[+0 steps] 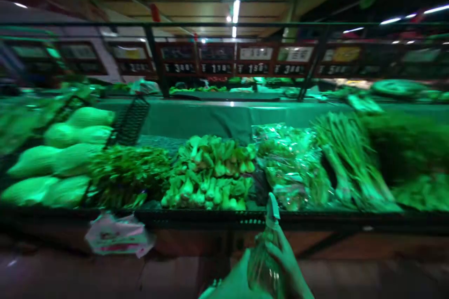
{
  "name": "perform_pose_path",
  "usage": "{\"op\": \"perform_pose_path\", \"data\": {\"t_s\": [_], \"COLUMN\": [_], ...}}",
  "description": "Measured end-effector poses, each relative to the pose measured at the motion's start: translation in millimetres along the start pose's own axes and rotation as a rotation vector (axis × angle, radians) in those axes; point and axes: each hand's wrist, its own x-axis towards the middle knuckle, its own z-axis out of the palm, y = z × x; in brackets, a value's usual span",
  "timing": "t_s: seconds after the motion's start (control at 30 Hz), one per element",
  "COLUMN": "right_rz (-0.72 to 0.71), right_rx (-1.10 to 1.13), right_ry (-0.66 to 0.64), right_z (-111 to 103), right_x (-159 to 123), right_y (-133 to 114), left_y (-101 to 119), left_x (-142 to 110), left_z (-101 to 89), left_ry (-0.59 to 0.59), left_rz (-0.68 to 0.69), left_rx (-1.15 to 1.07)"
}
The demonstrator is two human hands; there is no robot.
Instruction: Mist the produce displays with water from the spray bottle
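Note:
At the bottom centre both my hands are on a clear, shiny plastic bag [264, 266]. It narrows upward into a gathered neck with a pale strip [273, 206] at its tip; what is inside is blurred. My right hand [289, 264] closes round the bag's upper right side, its thumb and fingers just below the neck. From the lower left, my left hand [235, 278] grips the side of the bag, its fingers partly hidden. Just beyond the bag runs the dark front edge of a vegetable display [210, 217].
From left to right lie netted pale vegetables [75, 159], leafy bunches [129, 170], bok choy [210, 173], plastic-wrapped greens [291, 163] and long-stemmed greens [358, 163]. A black crate [131, 119] leans behind. Price signs [256, 60] hang above; a paper sign [117, 236] hangs in front.

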Motion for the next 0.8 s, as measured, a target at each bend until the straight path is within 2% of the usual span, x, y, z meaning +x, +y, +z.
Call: {"op": "perform_pose_path", "data": {"t_s": [0.13, 0.3, 0.43, 0.53, 0.63, 0.7, 0.8], "right_rz": [-0.029, -0.08, -0.133, -0.14, -0.179, -0.213, -0.144], "right_rx": [0.045, 0.017, -0.012, -0.074, -0.174, -0.212, -0.177], "right_ry": [0.181, 0.385, 0.454, 0.347, 0.167, 0.063, -0.096], "right_z": [-11.3, -37.1, -54.1, -52.2, -37.1, -23.2, -4.4], "right_x": [-11.2, -17.6, -5.7, 20.6, 58.4, 83.5, 111.0], "right_y": [-25.4, -45.5, -62.2, -72.4, -74.2, -72.0, -70.0], "left_y": [-0.4, 14.2, 23.2, 27.3, 36.6, 45.3, 55.1], "left_x": [35.5, 72.4, 103.0, 125.1, 139.7, 141.4, 136.2], "left_z": [14.6, 31.9, 36.7, 21.9, -7.4, -29.0, -54.0], "left_ry": [-0.15, -0.373, -0.477, -0.478, -0.462, -0.46, -0.368], "left_rz": [-0.006, -0.042, -0.063, -0.052, 0.055, 0.105, 0.031], "left_rx": [0.052, 0.028, 0.024, -0.012, 0.057, 0.088, 0.094]}}
